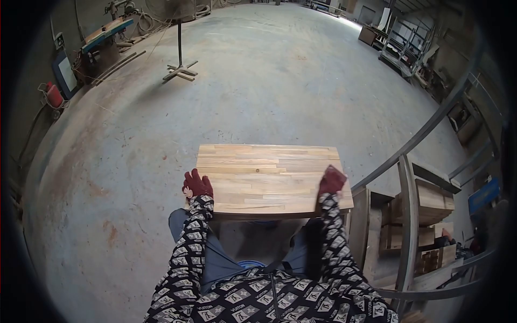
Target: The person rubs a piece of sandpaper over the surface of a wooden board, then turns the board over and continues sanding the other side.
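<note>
A wooden panel [258,185] made of glued light and brown strips lies flat in front of my knees, a small dark knot near its middle. At its left edge rests my left hand [198,184] in a dark red glove, fingers apart, with some bare fingertip skin showing. My right hand [329,185], gloved the same way, is over the panel's right side. Under its fingers is a thin, flat reddish-brown piece [341,173] that looks like sandpaper; the glove covers most of it.
A metal rack [406,215] with stacked wooden pieces [433,202] stands close on my right. Ahead, a pole on a cross-shaped base [180,71] stands on the concrete floor [258,81]. A red gas cylinder or extinguisher [54,95] is at far left.
</note>
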Demonstrator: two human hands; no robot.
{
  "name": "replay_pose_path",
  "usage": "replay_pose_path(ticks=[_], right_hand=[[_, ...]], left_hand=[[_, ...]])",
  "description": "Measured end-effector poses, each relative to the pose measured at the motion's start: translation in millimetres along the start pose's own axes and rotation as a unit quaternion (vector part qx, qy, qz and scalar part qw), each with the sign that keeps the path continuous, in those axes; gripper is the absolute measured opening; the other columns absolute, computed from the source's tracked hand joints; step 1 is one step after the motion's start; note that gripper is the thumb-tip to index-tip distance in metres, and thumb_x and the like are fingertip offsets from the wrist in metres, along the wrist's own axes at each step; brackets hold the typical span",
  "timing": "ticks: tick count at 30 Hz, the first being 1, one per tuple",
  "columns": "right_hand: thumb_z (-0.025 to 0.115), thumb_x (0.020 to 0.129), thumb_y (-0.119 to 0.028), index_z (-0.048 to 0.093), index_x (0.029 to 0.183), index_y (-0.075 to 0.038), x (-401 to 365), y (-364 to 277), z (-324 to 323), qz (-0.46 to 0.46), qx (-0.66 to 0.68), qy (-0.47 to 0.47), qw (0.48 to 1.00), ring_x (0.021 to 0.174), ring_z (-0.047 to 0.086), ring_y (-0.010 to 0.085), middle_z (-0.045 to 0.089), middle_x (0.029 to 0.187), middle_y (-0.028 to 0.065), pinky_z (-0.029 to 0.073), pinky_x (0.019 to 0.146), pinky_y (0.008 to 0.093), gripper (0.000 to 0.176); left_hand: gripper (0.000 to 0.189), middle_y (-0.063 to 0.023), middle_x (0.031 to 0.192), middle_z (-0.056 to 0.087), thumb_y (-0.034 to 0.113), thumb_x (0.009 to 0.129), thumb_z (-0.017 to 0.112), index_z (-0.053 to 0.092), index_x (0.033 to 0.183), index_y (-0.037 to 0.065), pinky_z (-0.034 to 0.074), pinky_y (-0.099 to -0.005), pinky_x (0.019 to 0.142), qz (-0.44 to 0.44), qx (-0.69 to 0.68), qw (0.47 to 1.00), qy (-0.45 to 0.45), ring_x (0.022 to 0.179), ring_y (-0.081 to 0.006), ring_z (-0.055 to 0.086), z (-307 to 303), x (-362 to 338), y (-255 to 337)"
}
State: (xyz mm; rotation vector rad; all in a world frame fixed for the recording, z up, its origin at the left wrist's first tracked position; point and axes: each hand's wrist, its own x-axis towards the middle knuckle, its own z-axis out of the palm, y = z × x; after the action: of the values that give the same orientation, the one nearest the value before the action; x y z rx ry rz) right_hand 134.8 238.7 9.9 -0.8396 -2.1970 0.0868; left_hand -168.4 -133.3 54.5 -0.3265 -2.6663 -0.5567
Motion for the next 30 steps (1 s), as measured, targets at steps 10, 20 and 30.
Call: replay_pose_path(ticks=[10, 20, 30], right_hand=[[0.070, 0.080, -0.026, 0.062, 0.125, -0.007, -24, -228, -5, -0.226, 0.199, -0.247, 0.921, 0.125, 0.050, 0.0422, 0.060, 0.130, 0.0186, 0.038, 0.107, 0.0530, 0.050], [0.071, 0.079, -0.017, 0.062, 0.129, -0.008, 41, -23, -49, 0.064, -0.038, -0.231, 0.970, 0.126, 0.054, 0.0404, 0.062, 0.131, 0.0185, 0.039, 0.110, 0.0520, 0.052], [0.071, 0.074, -0.019, 0.058, 0.129, -0.008, -41, -213, 19, -0.199, 0.158, -0.172, 0.952, 0.126, 0.050, 0.0405, 0.057, 0.133, 0.0191, 0.040, 0.104, 0.0527, 0.058]], left_hand=[[0.048, -0.0224, 0.129, 0.056, 0.030, 0.089, 0.066, 0.054, 0.131, 0.008, 0.052, -0.0556, 0.087, -0.001, -0.019, 0.999, -0.038, 0.104, -0.0432, 0.063, -13, 1, 3], [0.046, -0.0167, 0.122, 0.052, 0.029, 0.087, 0.070, 0.052, 0.125, 0.010, 0.050, -0.0529, 0.085, -0.003, -0.010, 1.000, -0.012, 0.103, -0.0372, 0.061, -1, 1, -1], [0.047, -0.0174, 0.124, 0.053, 0.029, 0.088, 0.069, 0.052, 0.127, 0.010, 0.051, -0.0534, 0.085, 0.001, -0.009, 1.000, -0.020, 0.103, -0.0380, 0.061, -4, 2, -3]])
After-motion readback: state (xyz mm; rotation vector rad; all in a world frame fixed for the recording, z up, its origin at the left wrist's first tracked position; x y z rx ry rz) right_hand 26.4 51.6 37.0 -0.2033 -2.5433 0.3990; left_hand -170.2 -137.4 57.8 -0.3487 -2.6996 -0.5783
